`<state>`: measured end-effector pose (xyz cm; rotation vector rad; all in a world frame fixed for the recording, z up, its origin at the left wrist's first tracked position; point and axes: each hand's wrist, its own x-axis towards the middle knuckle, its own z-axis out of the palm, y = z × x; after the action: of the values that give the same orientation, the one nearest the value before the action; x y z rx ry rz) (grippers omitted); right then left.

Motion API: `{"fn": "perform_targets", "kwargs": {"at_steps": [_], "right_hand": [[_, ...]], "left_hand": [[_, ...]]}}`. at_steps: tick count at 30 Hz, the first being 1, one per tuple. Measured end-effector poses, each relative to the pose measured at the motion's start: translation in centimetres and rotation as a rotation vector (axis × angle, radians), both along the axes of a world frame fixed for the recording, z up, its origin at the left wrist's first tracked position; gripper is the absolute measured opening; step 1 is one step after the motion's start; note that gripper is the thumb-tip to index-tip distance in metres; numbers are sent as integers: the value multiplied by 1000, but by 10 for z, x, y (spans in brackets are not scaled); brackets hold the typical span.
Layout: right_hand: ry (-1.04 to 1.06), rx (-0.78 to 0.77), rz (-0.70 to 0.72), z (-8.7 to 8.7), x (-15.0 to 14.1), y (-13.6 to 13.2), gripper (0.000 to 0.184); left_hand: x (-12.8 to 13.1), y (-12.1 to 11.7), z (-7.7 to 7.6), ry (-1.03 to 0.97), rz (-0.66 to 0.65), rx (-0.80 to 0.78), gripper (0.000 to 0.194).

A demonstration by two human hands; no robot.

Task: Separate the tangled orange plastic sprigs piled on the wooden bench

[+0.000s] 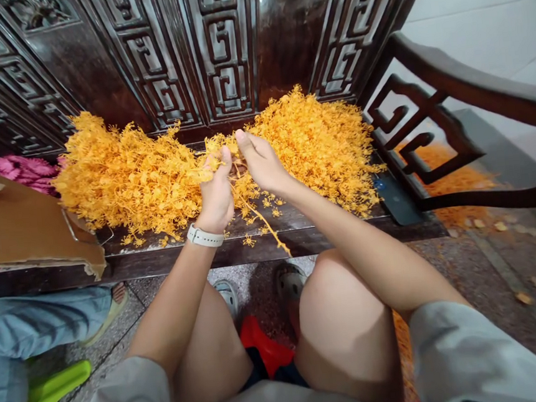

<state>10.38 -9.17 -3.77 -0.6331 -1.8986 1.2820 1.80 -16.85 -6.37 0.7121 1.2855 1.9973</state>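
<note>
My left hand (217,193), with a pale watch (204,236) at the wrist, is closed in a pinch around a yellow-orange flower sprig (216,162). Close beside it, my right hand (263,164) has its thumb raised and its other fingers curled out of sight; what they grip, if anything, is hidden. Below and between both hands, a bare branching stem (268,227) slants over the bench edge. A heap of yellow-orange sprigs (125,176) lies left of my hands, and another heap (324,152) lies to the right.
The dark wooden bench (300,243) has a carved back (224,61) and an armrest (468,83). A cardboard box (26,222) stands left, by pink flowers (24,172). A phone-like dark slab (399,202) lies right. Someone's jeans-clad leg (48,320) is near a green plastic piece (55,395).
</note>
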Motion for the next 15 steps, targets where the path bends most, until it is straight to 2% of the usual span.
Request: {"fn": "perform_targets", "kwargs": {"at_steps": [5,8,11,15], "right_hand": [[60,-144,52,6,2,2,59],[101,-223,66,9,6,-4,58],[102,-208,82,8,10,-7,55],[63,-102,52,0,12,0,52]], "left_hand": [[-2,-3,1,-42,20,15,25],[2,-7,5,11,-29,-12,29],[4,-10,7,81,-121,-23,29],[0,-12,9,136,-148,-10,30]]}}
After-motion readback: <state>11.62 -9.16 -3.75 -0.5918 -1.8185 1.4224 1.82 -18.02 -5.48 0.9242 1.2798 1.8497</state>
